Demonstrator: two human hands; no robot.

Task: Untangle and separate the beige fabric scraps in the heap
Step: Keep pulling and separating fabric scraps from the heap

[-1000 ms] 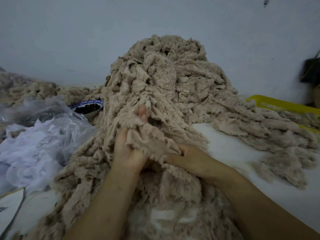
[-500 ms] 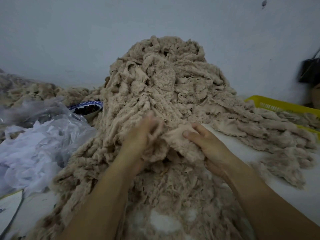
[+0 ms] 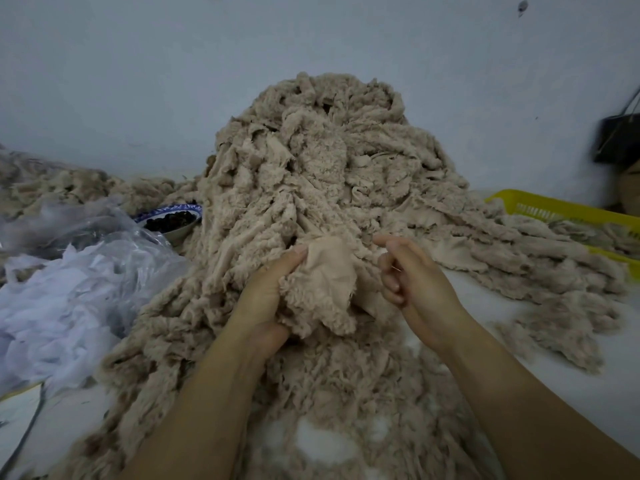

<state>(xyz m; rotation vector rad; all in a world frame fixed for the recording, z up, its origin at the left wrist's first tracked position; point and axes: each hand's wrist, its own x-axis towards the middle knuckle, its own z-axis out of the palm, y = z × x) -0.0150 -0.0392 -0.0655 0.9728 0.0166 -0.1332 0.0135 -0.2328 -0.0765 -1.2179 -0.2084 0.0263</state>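
A tall heap of beige fabric scraps [image 3: 322, 174] rises against the wall and spreads over the white table towards me. My left hand [image 3: 266, 299] grips one beige scrap [image 3: 325, 282] at the front of the heap, thumb on its smooth side and fingers buried in its fuzzy side. My right hand [image 3: 415, 282] hovers just right of that scrap with its fingers curled inward. No fabric shows between those fingers, and the scrap's lower corner lies against the hand's edge.
Loose beige strips [image 3: 540, 265] trail to the right over the table [image 3: 485, 341] and a yellow basket [image 3: 554, 209]. A clear bag of white scraps [image 3: 69, 292] sits at the left. Behind it stands a blue-rimmed bowl [image 3: 169, 220]. A dark bag [image 3: 620, 140] hangs at far right.
My left hand has closed round the scrap and pulled it out from the heap. My right hand, which lay flat on the scrap, has lifted off and curled its fingers.
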